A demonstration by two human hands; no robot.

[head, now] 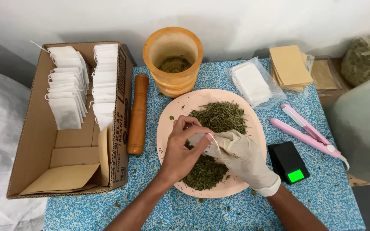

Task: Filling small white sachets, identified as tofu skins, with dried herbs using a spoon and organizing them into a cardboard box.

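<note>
Teabag (202, 140), small and white, is sitting at the centre of the frame over the pink plate (168, 117) of dried herbs (221, 115). Bare left hand (180, 152) is pinching its top edge, while gloved right hand (243, 156) is gripping it from below.

Both hands (213, 147) pinched together, touching

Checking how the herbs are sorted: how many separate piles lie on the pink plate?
2. A pale stemmy pile on the far half of the plate; a darker leafy pile on the near half, partly hidden under both hands.
</note>
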